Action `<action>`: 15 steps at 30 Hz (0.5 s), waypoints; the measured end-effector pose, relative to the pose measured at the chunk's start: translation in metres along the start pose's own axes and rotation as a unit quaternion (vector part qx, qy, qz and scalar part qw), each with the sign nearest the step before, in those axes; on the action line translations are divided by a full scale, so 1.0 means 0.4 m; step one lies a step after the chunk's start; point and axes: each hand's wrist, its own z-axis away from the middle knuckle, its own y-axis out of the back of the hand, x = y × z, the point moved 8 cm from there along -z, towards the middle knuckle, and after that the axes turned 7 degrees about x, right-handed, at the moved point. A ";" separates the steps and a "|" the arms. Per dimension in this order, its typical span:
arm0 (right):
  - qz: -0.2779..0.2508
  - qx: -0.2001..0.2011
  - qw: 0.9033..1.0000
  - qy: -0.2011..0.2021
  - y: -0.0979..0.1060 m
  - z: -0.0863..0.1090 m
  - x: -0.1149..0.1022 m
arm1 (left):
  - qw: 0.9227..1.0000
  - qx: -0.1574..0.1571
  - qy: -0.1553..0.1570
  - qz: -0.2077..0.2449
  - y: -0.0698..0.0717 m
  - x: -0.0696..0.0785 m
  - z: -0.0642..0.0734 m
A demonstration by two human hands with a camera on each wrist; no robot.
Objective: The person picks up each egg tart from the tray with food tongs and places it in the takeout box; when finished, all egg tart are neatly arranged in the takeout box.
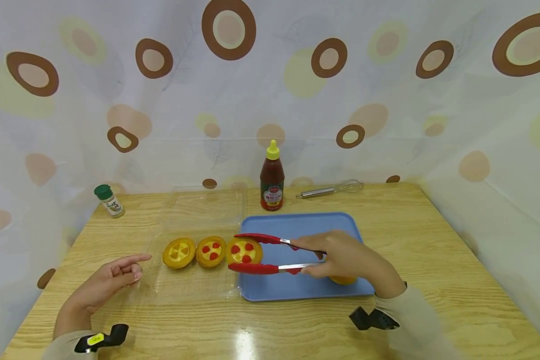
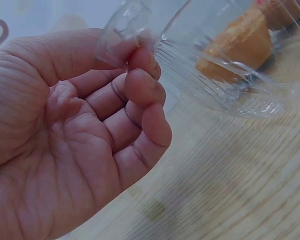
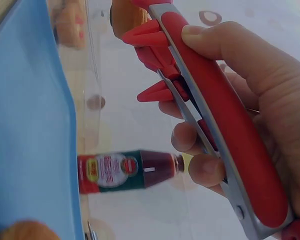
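Observation:
My right hand (image 1: 342, 255) grips silver-and-red tongs (image 3: 225, 120). Between the red tips of the tongs is a tart (image 1: 244, 251) with red dots on top, lifted beside the left edge of a blue tray (image 1: 292, 287). Another tart (image 1: 342, 280) lies on the tray, mostly covered by my right hand. A clear plastic box (image 1: 193, 287) with its lid laid back holds a tart with brownish wedges (image 1: 179, 253) and a tart with red dots (image 1: 211, 251). At the box's left edge, my left hand (image 2: 75, 120) pinches the clear plastic rim between thumb and finger.
Behind the tray stands a sauce bottle (image 1: 272, 182) with a yellow cap. A whisk (image 1: 330, 190) lies at the back of the wooden table (image 1: 198, 330). The green-capped shaker (image 1: 110, 201) is at the back left. Patterned cloth (image 1: 261, 100) hangs along the back and sides.

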 end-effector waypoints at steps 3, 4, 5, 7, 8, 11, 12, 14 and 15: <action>0.000 -0.014 1.000 0.015 -0.022 -0.035 -0.019 | 1.000 0.003 0.003 -0.005 0.001 -0.001 0.002; -0.002 -0.021 1.000 0.016 -0.030 -0.047 -0.024 | 1.000 0.004 0.004 -0.007 0.001 -0.002 0.002; -0.003 -0.028 0.999 0.020 -0.039 -0.059 -0.030 | 1.000 0.006 0.006 -0.008 0.001 -0.002 0.001; -0.007 -0.041 0.999 0.025 -0.056 -0.081 -0.040 | 1.000 0.009 0.009 -0.011 0.001 -0.002 0.000; -0.009 -0.047 0.998 0.027 -0.063 -0.092 -0.046 | 1.000 0.011 0.010 -0.012 0.001 -0.001 0.000; -0.007 -0.066 0.997 0.034 -0.087 -0.123 -0.060 | 1.000 0.014 0.011 -0.015 0.003 0.000 -0.002; -0.007 -0.073 0.997 0.032 -0.095 -0.133 -0.063 | 1.000 0.015 0.011 -0.016 0.004 0.000 -0.002; -0.007 -0.089 0.996 0.027 -0.114 -0.152 -0.068 | 1.000 0.015 0.012 -0.016 0.004 0.000 -0.002; -0.007 -0.096 0.995 0.024 -0.123 -0.161 -0.070 | 1.000 0.015 0.012 -0.015 0.004 0.001 -0.002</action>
